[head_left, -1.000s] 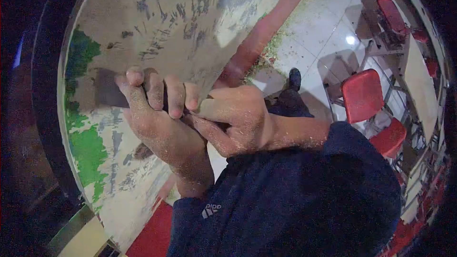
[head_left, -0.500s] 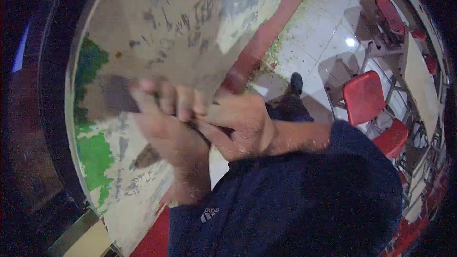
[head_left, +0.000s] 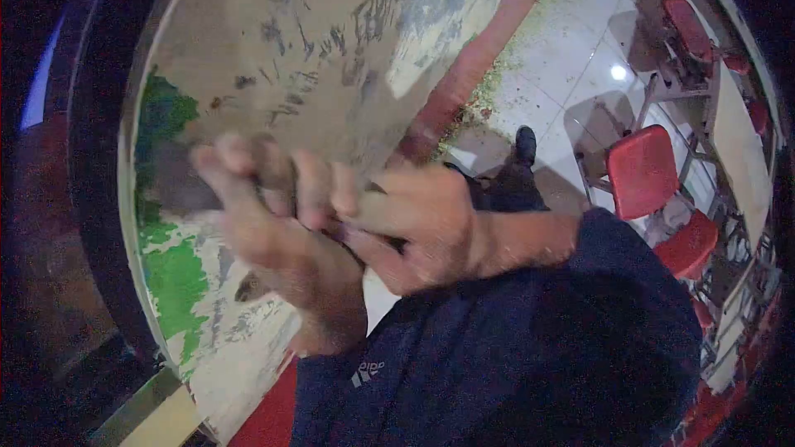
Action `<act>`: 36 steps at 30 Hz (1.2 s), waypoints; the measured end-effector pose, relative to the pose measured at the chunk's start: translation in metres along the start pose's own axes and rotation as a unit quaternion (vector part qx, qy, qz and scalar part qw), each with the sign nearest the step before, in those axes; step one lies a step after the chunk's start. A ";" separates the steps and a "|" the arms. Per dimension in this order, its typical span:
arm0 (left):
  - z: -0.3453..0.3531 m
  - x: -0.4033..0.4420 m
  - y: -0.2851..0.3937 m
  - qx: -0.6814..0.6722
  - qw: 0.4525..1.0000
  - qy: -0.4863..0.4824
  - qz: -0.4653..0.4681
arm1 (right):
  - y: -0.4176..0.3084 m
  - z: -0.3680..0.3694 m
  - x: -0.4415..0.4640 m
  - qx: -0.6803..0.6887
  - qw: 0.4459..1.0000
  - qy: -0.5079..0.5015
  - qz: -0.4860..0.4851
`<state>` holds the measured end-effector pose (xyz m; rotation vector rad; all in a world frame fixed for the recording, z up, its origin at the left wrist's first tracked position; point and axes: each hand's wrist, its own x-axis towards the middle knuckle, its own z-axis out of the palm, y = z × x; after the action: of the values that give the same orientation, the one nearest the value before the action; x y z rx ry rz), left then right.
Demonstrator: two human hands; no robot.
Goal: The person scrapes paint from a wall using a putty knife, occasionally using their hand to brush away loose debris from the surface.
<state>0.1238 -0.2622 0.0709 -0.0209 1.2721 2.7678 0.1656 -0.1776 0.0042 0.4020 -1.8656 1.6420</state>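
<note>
My right hand point(head_left: 422, 223) reaches in from the right, its fingers closed against the heel and fingers of my left hand. Blurred by motion, my left hand point(head_left: 277, 199) comes up from below with its fingers curled over. A dark narrow edge shows between the two hands, but what they grip is mostly hidden. Both are close in front of a wall point(head_left: 323, 74) with patchy, peeling paint. Grey-brown, white and bright green areas show on it. A dark smear left of my fingers could be a shadow or a blade; I cannot tell which.
A red band point(head_left: 464, 74) runs along the wall's base. Flakes of debris point(head_left: 497, 99) lie on the white tiled floor point(head_left: 571, 58). Red chairs point(head_left: 642, 170) and a table point(head_left: 743, 165) stand at the right. My shoe point(head_left: 525, 146) is near the wall.
My left hand's fingers have shifted left and slightly up along the wall, with my right hand staying against it. The whole view has moved a little, so the chairs sit farther right.
</note>
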 end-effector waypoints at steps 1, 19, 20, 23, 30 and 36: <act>-0.004 -0.002 -0.002 0.048 0.999 0.022 -0.003 | -0.002 0.000 -0.007 0.000 1.000 -0.003 0.019; 0.008 -0.003 -0.019 0.142 0.982 0.120 0.013 | 0.009 -0.009 -0.008 0.030 0.998 -0.046 0.027; 0.006 0.001 -0.020 0.179 0.980 0.082 0.041 | 0.012 -0.007 -0.005 0.018 0.999 -0.040 0.029; 0.025 0.011 -0.003 0.114 0.989 0.025 0.089 | 0.008 -0.007 0.006 0.009 1.000 -0.026 0.000; 0.007 0.004 -0.018 0.134 0.986 0.095 0.018 | 0.009 -0.014 0.002 0.017 0.998 -0.042 0.043; 0.019 0.004 -0.018 0.163 0.979 0.119 0.012 | 0.008 -0.013 -0.006 0.005 0.998 -0.016 0.067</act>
<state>0.1218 -0.2355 0.0697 -0.3238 1.7795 2.5995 0.1689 -0.1644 -0.0056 0.3160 -1.9444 1.7430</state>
